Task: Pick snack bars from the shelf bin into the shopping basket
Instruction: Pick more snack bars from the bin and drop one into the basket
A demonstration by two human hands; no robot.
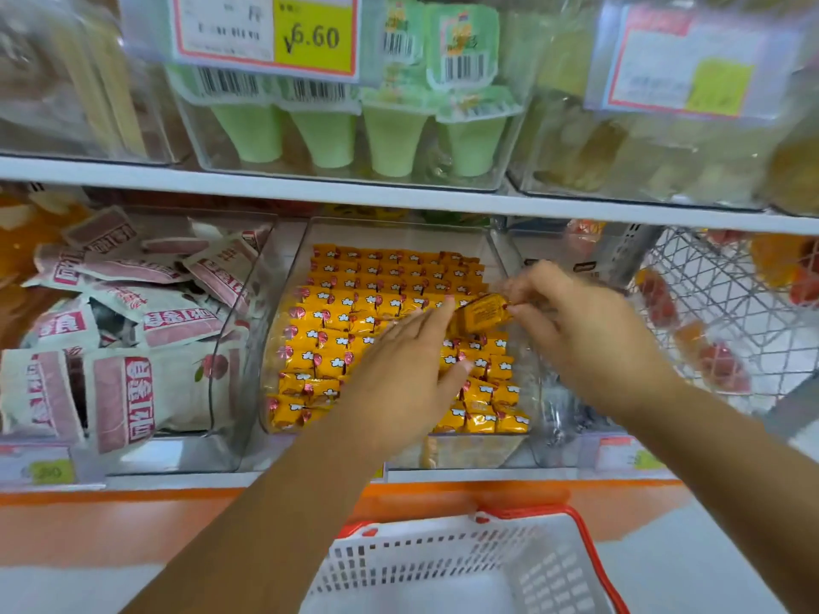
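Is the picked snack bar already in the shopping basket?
No, the right hand pinches the snack bar above the shelf bin, well clear of the shopping basket below.

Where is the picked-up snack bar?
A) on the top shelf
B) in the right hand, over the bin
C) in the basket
B: the right hand pinches a snack bar above the bin; the basket sits lower down, apart.

Left hand (407, 378) flat, right hand (576, 323) pinches snack bar (483, 313).
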